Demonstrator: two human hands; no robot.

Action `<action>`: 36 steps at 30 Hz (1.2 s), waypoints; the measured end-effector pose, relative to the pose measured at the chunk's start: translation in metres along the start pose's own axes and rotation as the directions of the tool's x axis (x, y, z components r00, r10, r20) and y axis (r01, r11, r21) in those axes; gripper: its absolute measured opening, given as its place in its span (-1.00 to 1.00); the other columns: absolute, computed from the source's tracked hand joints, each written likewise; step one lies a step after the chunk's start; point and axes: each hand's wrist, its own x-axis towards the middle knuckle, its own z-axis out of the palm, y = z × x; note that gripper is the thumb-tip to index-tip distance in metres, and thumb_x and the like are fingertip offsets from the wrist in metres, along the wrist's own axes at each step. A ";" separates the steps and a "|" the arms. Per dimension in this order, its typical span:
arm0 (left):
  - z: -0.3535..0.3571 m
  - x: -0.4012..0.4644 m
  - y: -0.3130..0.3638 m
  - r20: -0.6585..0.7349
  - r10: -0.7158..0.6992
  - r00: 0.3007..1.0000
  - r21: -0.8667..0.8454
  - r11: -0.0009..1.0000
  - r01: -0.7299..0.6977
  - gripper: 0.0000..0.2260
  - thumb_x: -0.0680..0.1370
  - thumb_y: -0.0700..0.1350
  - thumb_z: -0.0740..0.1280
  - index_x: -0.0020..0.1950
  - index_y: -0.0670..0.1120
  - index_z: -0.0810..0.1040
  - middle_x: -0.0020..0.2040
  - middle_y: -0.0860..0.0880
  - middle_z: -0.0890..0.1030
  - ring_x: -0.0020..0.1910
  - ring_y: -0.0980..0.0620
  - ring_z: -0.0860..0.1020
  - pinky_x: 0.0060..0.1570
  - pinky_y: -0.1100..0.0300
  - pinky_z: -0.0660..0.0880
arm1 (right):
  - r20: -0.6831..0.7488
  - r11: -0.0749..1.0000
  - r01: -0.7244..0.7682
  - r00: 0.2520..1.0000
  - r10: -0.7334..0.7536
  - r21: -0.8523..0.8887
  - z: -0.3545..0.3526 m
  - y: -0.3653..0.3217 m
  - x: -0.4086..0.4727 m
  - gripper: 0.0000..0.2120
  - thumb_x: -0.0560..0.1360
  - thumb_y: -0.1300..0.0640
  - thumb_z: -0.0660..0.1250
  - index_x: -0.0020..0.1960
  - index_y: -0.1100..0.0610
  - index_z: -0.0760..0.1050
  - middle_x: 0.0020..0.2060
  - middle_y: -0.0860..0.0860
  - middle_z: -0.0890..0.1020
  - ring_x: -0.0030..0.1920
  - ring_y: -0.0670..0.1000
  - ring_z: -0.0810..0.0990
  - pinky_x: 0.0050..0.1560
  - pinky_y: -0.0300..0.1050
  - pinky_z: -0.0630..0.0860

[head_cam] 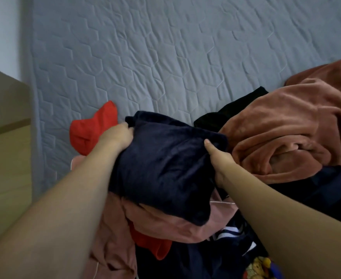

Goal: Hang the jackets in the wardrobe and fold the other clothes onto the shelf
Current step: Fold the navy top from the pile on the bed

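A folded dark navy garment (165,164) is held between both hands above a heap of clothes on the bed. My left hand (116,137) grips its left edge with fingers curled into the fabric. On the right edge my right hand (218,158) holds it, thumb on top and fingers hidden underneath. Below it lies a pink garment (165,224). A red piece (94,129) lies to the left, and another red piece (151,245) pokes out lower down.
A rust-brown fleece garment (286,133) is piled at the right over a black one (236,109) and dark navy clothes (316,190). The grey quilted mattress (165,57) stretches beyond. A light wooden cabinet (4,137) stands at the left.
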 end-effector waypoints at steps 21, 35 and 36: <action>-0.003 -0.187 -0.108 0.235 -0.104 0.966 -0.969 0.048 0.241 -0.51 0.41 0.18 0.47 0.23 -0.06 0.58 0.09 -0.14 0.67 0.06 -0.11 0.65 0.13 0.02 0.55 | 0.623 0.986 -0.026 0.772 0.124 -0.164 0.038 -0.028 -0.137 -0.65 0.39 0.03 0.40 0.08 0.20 0.66 0.09 0.15 0.66 0.07 0.12 0.66 -0.02 -0.06 0.61; -0.177 -0.518 -0.302 -0.333 0.030 0.943 -0.551 0.805 -0.220 0.25 0.23 0.26 0.53 0.39 0.28 -0.53 0.50 0.18 -0.43 0.46 0.13 -0.46 0.43 0.06 -0.36 | 0.940 0.111 0.942 0.297 0.166 -0.317 0.207 -0.037 -0.566 -0.83 0.27 0.25 0.57 -0.23 0.02 0.68 -0.22 -0.04 0.71 -0.13 -0.08 0.67 -0.06 -0.13 0.54; -0.189 -0.540 -0.313 -0.371 0.045 0.928 -0.500 0.832 -0.241 0.29 0.16 0.40 0.49 0.39 0.27 -0.54 0.48 0.19 -0.47 0.43 0.15 -0.51 0.39 0.07 -0.42 | 0.945 0.076 0.956 0.264 0.194 -0.283 0.217 -0.031 -0.597 -0.80 0.27 0.27 0.57 -0.29 -0.02 0.67 -0.27 -0.09 0.70 -0.19 -0.14 0.65 -0.11 -0.21 0.52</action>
